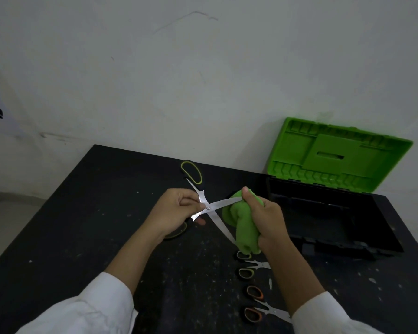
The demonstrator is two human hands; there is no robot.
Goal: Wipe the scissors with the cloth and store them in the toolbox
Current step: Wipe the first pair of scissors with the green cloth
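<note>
Sleeves: two white sleeves are closest to us, at the bottom.
Spare scissors: an orange pair and a small green pair lie flat on the black table by the right arm.
Left hand: the left hand pinches the big scissors at the middle pin.
Right hand: the right hand is curled tight round the green cloth and squeezes one blade inside it.
Where the big scissors are: held over the table, blades wide open, beside the toolbox with its green lid up.
How to do it well: I think you rub from the pin out to the tip. Keep lots of cloth between fingers and the sharp edge. Then do the other blade.
Hard to see: the wiped blade's tip hides in the cloth. One handle is mostly under the left hand. The box inside is too dark to see.
</note>
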